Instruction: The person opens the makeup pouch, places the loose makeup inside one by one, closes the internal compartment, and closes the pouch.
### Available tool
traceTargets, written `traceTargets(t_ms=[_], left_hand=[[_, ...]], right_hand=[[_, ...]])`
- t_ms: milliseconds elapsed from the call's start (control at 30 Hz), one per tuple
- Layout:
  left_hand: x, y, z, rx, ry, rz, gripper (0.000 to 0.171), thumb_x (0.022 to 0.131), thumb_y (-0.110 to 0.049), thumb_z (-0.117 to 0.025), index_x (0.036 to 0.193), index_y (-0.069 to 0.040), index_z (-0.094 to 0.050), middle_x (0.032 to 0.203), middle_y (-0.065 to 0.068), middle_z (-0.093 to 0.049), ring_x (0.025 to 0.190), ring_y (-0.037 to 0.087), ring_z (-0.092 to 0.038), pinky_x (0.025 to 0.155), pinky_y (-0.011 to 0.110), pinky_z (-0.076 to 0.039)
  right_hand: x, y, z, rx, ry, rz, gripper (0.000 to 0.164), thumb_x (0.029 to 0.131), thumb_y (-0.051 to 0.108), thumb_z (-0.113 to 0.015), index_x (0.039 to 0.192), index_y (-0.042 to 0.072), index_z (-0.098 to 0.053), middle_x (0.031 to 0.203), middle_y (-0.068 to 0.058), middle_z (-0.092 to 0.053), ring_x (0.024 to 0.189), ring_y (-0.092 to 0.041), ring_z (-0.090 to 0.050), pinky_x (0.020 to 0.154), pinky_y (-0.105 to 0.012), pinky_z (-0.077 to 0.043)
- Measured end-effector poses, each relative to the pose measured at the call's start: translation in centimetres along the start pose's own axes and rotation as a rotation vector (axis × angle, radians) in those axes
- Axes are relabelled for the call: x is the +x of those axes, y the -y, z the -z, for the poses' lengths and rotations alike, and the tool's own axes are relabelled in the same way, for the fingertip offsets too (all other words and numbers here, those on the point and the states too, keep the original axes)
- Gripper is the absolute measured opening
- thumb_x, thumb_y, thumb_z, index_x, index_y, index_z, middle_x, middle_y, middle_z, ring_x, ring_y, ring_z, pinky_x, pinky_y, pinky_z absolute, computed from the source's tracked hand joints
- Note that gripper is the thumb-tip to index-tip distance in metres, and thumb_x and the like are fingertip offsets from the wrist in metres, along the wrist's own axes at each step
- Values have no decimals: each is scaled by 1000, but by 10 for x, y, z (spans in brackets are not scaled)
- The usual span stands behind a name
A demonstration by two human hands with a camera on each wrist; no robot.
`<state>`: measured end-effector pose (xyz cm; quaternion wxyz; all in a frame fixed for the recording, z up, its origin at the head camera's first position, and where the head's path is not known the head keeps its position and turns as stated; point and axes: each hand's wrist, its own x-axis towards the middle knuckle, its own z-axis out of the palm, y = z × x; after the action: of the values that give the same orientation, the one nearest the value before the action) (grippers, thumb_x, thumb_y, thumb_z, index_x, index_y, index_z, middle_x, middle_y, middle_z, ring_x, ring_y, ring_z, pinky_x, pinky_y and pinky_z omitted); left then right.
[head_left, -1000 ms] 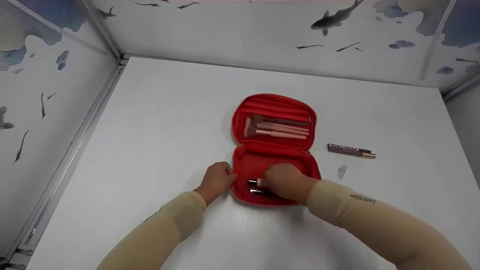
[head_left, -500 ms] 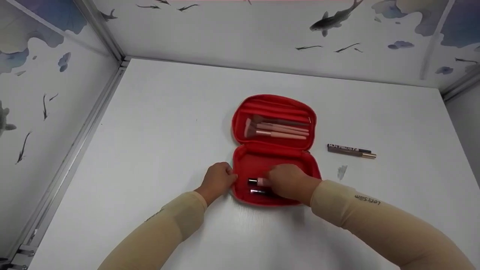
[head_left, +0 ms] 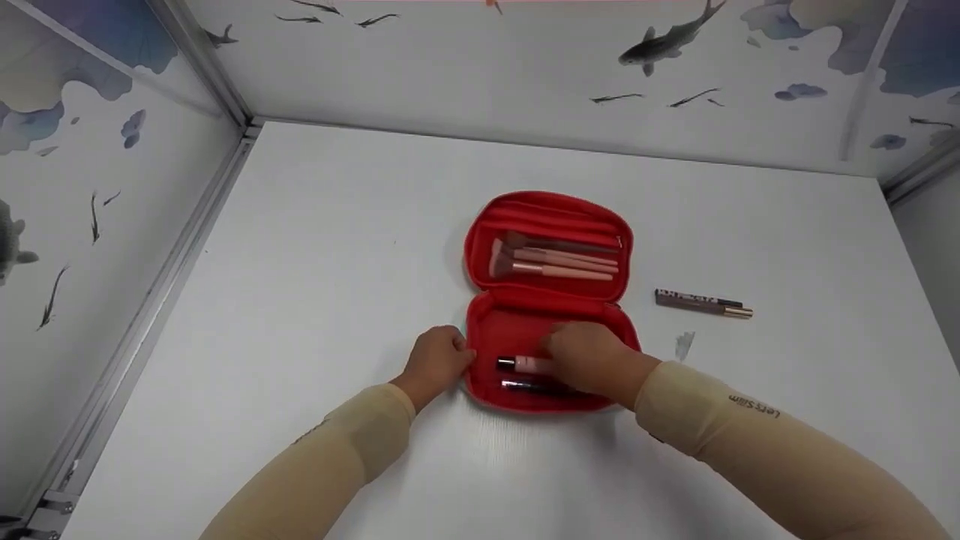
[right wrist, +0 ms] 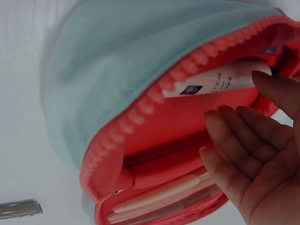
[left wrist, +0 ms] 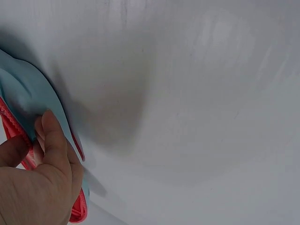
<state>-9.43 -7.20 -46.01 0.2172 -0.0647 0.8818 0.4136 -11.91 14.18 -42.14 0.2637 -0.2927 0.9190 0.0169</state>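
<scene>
Right hand [head_left: 589, 360] has slid a little to the right since the earlier frame, baring more of the pale pink tube [head_left: 534, 366]; left hand [head_left: 435, 356] and red pouch [head_left: 504, 327] much as before.

Pouch: spread open on the white tabletop [head_left: 337, 225], near the middle of the scene, far half and near half joined along a fold. Corners rounded. Lining strong red, smooth on the floor of the near half, banded across the far part of the other. Outer shell [right wrist: 89, 89] pale blue-green, softly creased. Zip teeth [right wrist: 140, 110] chunky, coral red, running along the rim.

Far half: makeup brushes [head_left: 570, 271] side by side, heads left, mostly pale pink handles right; the farthest one darker. Handles look to be behind fine mesh.

Near half: tube lies crosswise, black cap to the left, small dark square and print on its body. Nearer still, a slim dark item [head_left: 523, 385], shiny at its left end, right end hidden.

Left hand pinches the near half's left rim, thumb and fingers either side. Right hand over the right part of that half, fingers slightly bent, thumb well apart from them; thumb overlaps the tube, contact cannot be told.

Right of the pouch: two slim sticks [head_left: 701, 301] side by side, one brown with gold end, one dark with pale lettering. Grey smudge [head_left: 684, 345] nearer.
</scene>
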Motion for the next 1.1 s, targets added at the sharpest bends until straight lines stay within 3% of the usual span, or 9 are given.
traceTargets(t_ms=[100,333,667,1100], left_hand=[[0,0,0,1,-1,4,20,90,-6,-62,72,-8,-52,64,1,-48,67,14,-47,57,23,-39],[1,1,1,12,-5,-2,18,90,-8,-63,74,-8,-54,65,1,-49,69,15,-47,58,24,-40],[0,0,0,-4,3,11,17,91,-8,-63,75,-8,-55,66,1,-50,68,15,-48,57,23,-40],[0,0,-1,-19,-6,19,19,90,-7,-63,74,-8,-53,67,2,-52,68,15,-49,58,24,-41]], right_hand=[[-4,-7,2,48,-57,5,35,78,30,-80,107,12,-68,81,1,-61,80,-17,-56,75,-35,-54],[-19,-26,7,163,-192,12,34,86,19,-73,117,7,-66,104,-7,-66,95,-22,-61,84,-40,-54],[-37,-57,1,221,-446,-77,37,85,12,-74,120,4,-65,113,-13,-65,106,-28,-62,84,-44,-54],[-57,-104,-10,246,-529,-222,30,85,3,-70,115,1,-65,114,-18,-64,109,-35,-60,86,-50,-52]])
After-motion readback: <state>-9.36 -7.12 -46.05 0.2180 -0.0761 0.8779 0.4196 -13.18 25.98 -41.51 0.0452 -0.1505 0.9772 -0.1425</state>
